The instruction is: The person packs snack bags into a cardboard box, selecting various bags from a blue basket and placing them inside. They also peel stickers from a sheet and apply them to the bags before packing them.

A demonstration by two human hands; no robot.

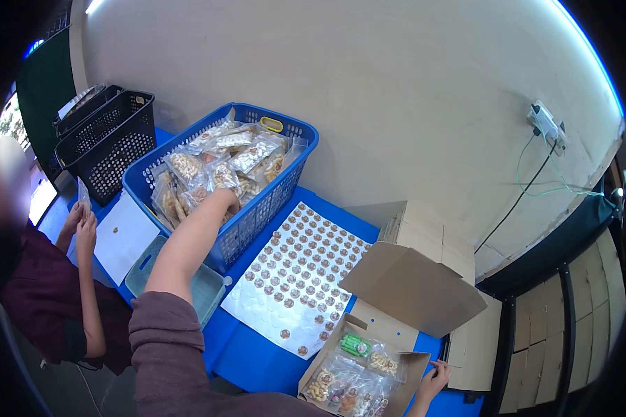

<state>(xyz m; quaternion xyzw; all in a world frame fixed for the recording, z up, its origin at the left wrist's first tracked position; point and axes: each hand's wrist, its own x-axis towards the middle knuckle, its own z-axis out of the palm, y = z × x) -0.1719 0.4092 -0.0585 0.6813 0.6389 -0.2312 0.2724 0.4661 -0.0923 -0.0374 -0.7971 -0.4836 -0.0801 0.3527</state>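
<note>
My left hand (224, 201) reaches into a large blue basket (261, 214) heaped with clear packets of snacks (186, 167). Its fingers are hidden among the packets, so a grip cannot be made out. At the lower right, my right hand (435, 380) is beside the right wall of an open cardboard box (414, 372), fingers partly bent; whether they hold the edge is unclear. Inside the box lie several clear snack packets (357, 393) and a green packet (355, 345). A sheet of round stickers (261, 295) lies between basket and box.
A co-worker (42, 299) at the left holds a small packet (83, 191). Black baskets (108, 149), a white sheet (123, 240) and a pale green tray (205, 299) are at the left. Cardboard flaps (414, 288) and stacked cardboard (435, 240) stand at the right.
</note>
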